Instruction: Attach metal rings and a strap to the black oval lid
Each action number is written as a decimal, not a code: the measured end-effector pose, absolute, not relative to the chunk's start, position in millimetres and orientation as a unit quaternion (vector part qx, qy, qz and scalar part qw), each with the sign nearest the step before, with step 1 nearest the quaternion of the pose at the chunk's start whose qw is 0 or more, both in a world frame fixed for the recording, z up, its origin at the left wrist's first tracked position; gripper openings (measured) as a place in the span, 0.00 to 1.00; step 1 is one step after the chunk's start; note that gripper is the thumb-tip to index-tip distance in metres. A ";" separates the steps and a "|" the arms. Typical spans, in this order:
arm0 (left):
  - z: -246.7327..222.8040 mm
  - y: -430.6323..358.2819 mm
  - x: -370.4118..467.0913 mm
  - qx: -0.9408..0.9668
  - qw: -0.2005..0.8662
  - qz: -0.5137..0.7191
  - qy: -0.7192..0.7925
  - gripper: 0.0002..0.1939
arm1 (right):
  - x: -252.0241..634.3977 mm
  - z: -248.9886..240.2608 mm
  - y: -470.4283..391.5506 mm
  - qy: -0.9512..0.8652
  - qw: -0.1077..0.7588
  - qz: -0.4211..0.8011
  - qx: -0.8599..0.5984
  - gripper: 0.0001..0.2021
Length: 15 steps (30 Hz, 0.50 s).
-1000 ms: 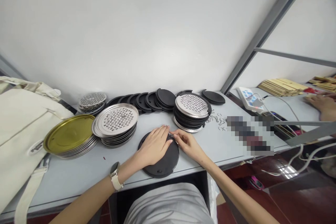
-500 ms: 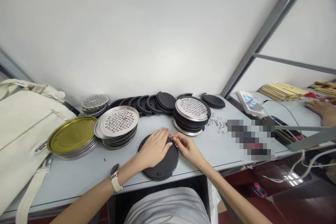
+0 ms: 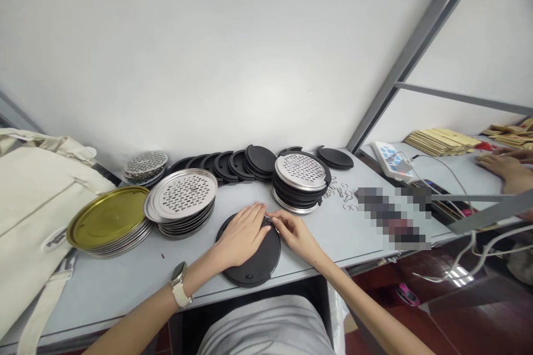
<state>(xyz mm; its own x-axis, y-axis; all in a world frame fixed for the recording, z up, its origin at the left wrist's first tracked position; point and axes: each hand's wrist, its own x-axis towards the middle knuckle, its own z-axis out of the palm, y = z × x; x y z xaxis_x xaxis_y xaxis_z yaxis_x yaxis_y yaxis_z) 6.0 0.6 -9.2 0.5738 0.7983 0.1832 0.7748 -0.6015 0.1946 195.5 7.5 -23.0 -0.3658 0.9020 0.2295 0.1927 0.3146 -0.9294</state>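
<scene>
A round black disc (image 3: 260, 263) lies flat at the table's front edge. My left hand (image 3: 241, 233) rests on top of it, fingers stretched out and thumb apart. At the disc's upper right rim, my right hand (image 3: 293, 230) pinches a small metal clasp (image 3: 268, 218), partly covered by the fingertips. Beyond the hands stands a stack of black discs topped by a silver grater plate (image 3: 300, 172). Loose metal rings and clasps (image 3: 343, 193) are scattered to its right.
Another grater plate (image 3: 181, 195) tops a stack left of my hands. Farther left are gold lids (image 3: 110, 219) and a cream bag (image 3: 37, 194). Black discs (image 3: 227, 166) line the wall. Right, beyond a metal frame (image 3: 416, 50), another person's hand (image 3: 503, 166) is near yellowish flat pieces (image 3: 441, 141).
The view has shifted slightly. Both hands keep nearly the same place on the disc, the right fingers still pinching at its rim.
</scene>
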 end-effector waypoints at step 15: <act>-10.9 0.4 5.6 0.885 0.056 0.136 0.442 0.27 | 194.7 -23.8 8.4 -0.696 0.403 0.446 -0.392 0.16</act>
<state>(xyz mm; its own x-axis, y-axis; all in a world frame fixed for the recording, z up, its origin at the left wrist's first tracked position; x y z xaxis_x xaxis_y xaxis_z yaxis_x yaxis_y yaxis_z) 5.6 0.4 -10.9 0.5714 0.7980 0.1915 0.7676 -0.6023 0.2191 194.7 8.4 -23.8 -0.3686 0.9053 0.2113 0.1858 0.2945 -0.9374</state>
